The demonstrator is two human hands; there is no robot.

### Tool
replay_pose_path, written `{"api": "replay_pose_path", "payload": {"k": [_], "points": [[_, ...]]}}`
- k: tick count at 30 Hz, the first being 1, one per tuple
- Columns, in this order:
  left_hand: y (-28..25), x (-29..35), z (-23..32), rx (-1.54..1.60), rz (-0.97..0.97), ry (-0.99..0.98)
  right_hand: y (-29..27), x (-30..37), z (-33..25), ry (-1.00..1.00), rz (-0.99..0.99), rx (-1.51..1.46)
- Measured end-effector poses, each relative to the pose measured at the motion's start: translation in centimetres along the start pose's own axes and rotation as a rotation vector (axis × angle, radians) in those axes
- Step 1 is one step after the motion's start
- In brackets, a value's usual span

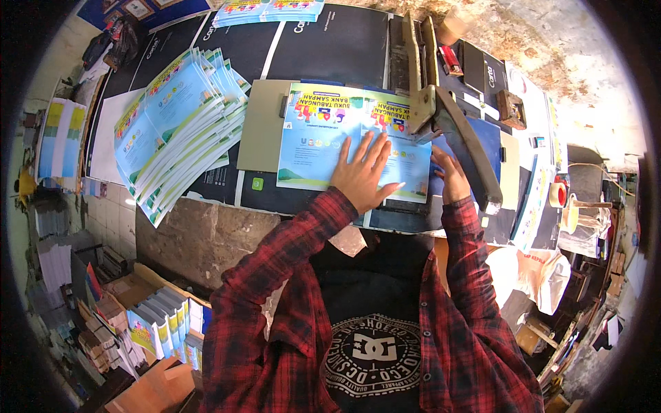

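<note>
My left hand lies flat with its fingers spread on a light blue printed sheet with colourful artwork. Beside the sheet's right edge is my right hand, fingers loosely extended and nothing visibly gripped; part of it is in shade. Over the sheet's far right corner stands a worn metal bench tool. Its long dark lever slants toward me, just right of my right hand. Under the sheet lies a grey-beige board. Whether more than one sheet lies there, I cannot tell.
A fanned pile of similar printed sheets lies on the left of the black-covered table. More prints are at the far edge. To the right are a rusty metal block, a tape roll and a white plastic bag.
</note>
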State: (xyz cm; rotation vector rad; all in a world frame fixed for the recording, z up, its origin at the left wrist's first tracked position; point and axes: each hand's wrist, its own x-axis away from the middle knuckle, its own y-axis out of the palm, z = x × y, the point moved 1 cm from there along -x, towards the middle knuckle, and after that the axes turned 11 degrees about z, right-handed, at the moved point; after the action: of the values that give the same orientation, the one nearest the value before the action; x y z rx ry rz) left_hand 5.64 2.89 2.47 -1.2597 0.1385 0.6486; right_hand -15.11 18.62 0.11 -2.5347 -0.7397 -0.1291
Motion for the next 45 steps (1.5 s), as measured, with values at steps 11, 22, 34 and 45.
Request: {"api": "replay_pose_path", "payload": {"k": [11,22,34,45], "points": [[1.7,0.4,-0.1,-0.080,-0.009,-0.035,-5.1,4.3,-23.8,-0.571,0.045,0.023],[1.5,0.4,0.5,-0.079,0.014,-0.022,1.2,10.9,-16.2,-0.855,0.119,0.750],[-2.7,1.2,-3.3,0.005,-0.201,0.180,-2.8,8.7,-22.5,-0.661,-0.181,0.348],[-26.7,4.3,-7.7,0.027,0.318,-0.267,-13.4,7.7,-18.3,-0.522,0.187,-0.105]]}}
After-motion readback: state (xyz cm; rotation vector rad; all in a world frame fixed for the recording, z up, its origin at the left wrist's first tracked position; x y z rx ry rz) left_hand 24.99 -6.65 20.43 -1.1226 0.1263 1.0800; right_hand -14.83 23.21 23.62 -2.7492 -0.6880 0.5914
